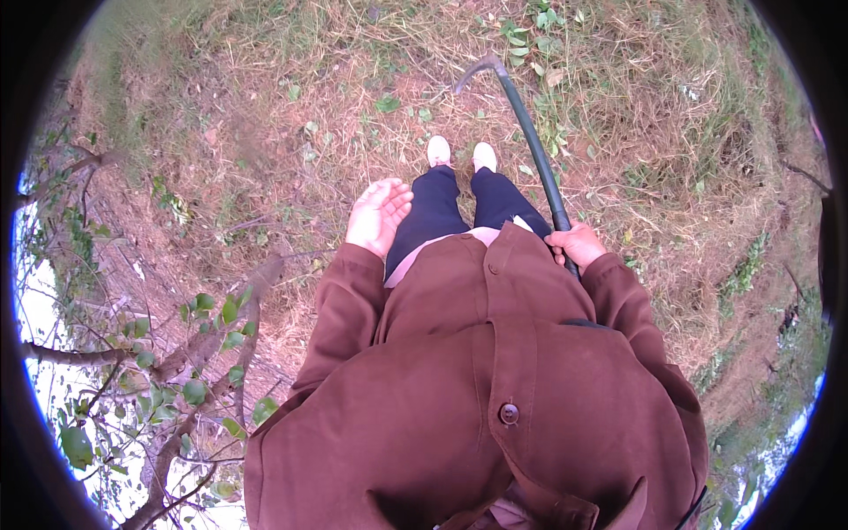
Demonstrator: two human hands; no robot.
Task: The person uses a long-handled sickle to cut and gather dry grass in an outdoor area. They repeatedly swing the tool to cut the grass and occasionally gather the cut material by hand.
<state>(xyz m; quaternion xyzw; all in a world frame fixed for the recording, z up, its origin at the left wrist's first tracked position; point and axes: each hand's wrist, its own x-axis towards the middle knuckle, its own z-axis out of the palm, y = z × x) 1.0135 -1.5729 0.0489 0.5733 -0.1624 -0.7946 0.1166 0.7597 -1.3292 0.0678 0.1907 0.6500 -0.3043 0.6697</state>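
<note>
A long-handled sickle [538,149] is in my right hand [578,244], which is closed around the lower end of its dark green shaft. The shaft slants up and away past my right leg. Its curved metal blade [478,68] hooks to the left, over or on the dry grass beyond my feet; whether it touches the ground I cannot tell. My left hand [381,213] hangs beside my left thigh, palm showing and fingers loosely curled, with nothing in it.
Leafy branches [192,358] reach in at my left, close to my sleeve. Dry cut grass [318,86] and scattered green leaves cover the ground around my light shoes [439,151]. A thin twig [805,173] and a dark object [827,255] show at the right rim.
</note>
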